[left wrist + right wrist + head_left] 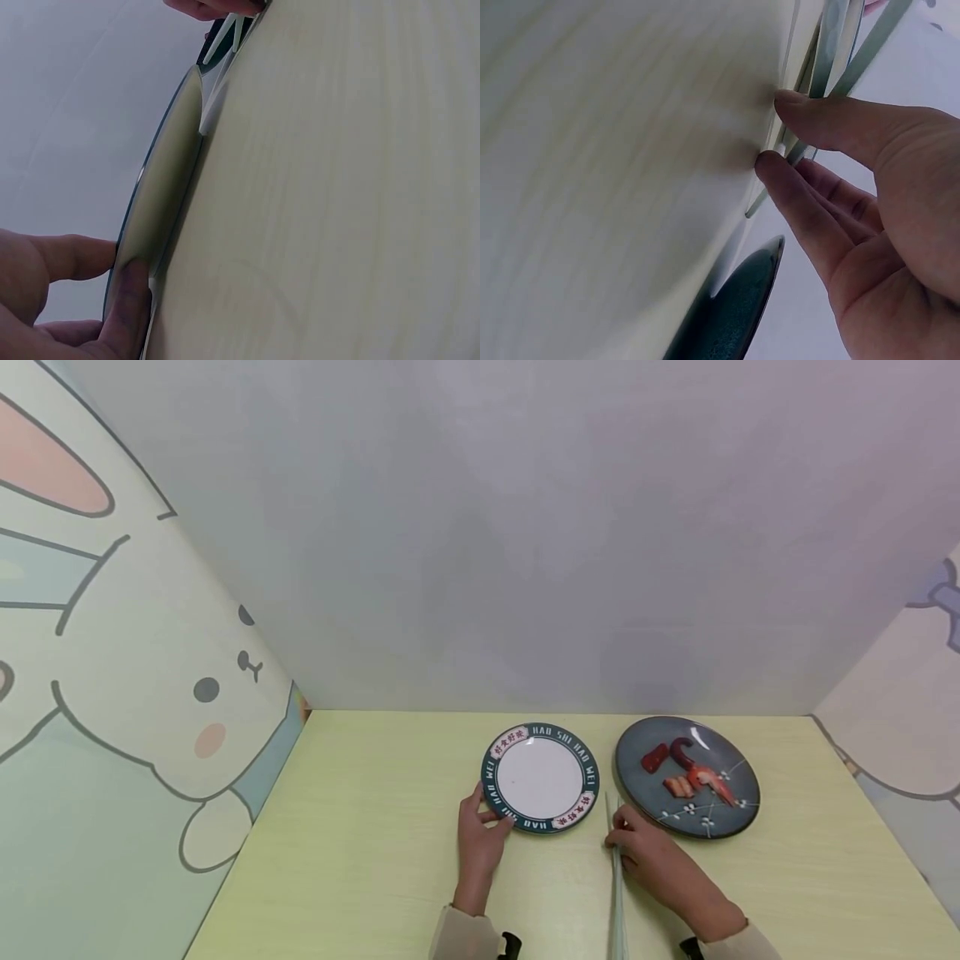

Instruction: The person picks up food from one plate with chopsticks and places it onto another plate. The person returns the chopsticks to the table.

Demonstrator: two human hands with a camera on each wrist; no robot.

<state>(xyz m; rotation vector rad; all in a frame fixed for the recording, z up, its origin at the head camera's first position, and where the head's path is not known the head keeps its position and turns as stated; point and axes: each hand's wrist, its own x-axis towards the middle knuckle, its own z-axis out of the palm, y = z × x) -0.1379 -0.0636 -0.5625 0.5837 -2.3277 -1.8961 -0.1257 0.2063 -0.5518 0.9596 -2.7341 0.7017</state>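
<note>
A small white plate (540,781) with a green lettered rim lies at the middle of the table. My left hand (482,845) grips its near-left edge, thumb and fingers against the rim; the left wrist view shows the plate's pale underside (163,180). Just right of it, my right hand (663,867) pinches a pair of pale green chopsticks (618,906) near their far ends, between thumb and fingers. The chopsticks (870,49) lie roughly lengthwise, low over the table; whether they touch it I cannot tell.
Beyond my right hand sits a dark grey plate (723,756) with a blossom pattern. It bears a shrimp-like piece (712,783), a curled dark red piece (680,753), a red chunk (655,757) and a striped orange piece (678,787). A grey wall (480,543) rises behind the table (360,843).
</note>
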